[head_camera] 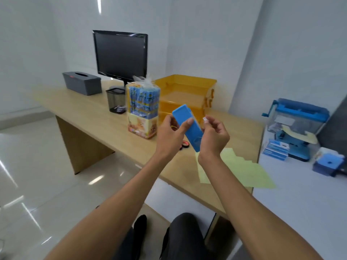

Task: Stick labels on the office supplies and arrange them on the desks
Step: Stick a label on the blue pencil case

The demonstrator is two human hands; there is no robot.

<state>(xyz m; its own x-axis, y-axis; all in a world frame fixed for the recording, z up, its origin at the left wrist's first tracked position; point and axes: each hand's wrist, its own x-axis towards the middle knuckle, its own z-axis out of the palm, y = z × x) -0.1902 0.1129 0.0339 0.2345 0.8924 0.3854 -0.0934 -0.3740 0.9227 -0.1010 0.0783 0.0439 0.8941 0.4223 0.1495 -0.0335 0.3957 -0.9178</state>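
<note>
**Label poised, case in the air: watch the aim**

Your left hand (171, 134) grips the blue case (193, 134), thumb across its face and fingers behind. It is held tilted in the air above the wooden surface (93, 113), touching nothing below. Your right hand (214, 136) pinches a small white label (205, 119) between thumb and forefinger, just beside the case's right edge. Whether the heel of that hand also props the case's lower end I cannot tell.

The likely next step is pressing the label onto the case, and that is where the risk lies:

- The label is tiny and probably tacky, so it may cling to your fingertip or fold on itself as you let go.
- The case has no support underneath. A firm press could swing it in your grip and set the label crooked or over an edge.
- Your left thumb covers part of the face, so a label laid there would catch on it.

The yellow backing sheets (244, 169) overhang the surface's near edge, and a passing forearm could sweep them to the floor.
</note>
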